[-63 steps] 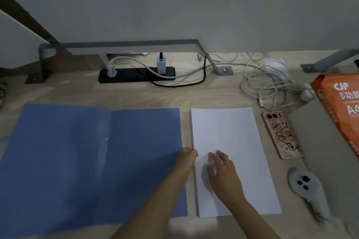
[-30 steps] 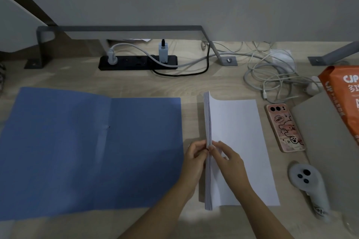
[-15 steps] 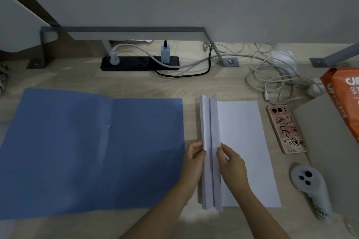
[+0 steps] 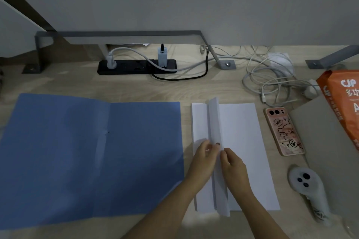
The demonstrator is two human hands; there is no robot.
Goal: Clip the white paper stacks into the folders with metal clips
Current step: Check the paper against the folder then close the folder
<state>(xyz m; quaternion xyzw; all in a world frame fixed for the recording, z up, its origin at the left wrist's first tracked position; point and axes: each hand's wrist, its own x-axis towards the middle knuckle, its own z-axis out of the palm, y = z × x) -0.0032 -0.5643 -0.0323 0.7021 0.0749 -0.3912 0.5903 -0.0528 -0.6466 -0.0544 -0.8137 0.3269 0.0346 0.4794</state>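
Observation:
An open blue folder [image 4: 93, 153] lies flat on the wooden desk, left of centre. To its right lies a white paper stack [image 4: 244, 141]. Part of the stack [image 4: 215, 122] is lifted on edge above the sheets that stay flat. My left hand [image 4: 202, 159] pinches this raised part from the left. My right hand [image 4: 233, 169] pinches it from the right. The two hands meet at the sheets' long edge, near the middle. No metal clip is in view.
A pink phone [image 4: 283, 132] lies right of the paper, a white controller [image 4: 308, 190] in front of it. A grey board [image 4: 330, 141] and an orange paper ream [image 4: 342, 99] sit far right. Tangled white cables [image 4: 272, 79] and a black power strip [image 4: 136, 66] lie behind.
The stack lay flat under both hands. I lifted its left edge upright, and the raised sheets have since parted, with some falling back to the left while I keep pinching the rest.

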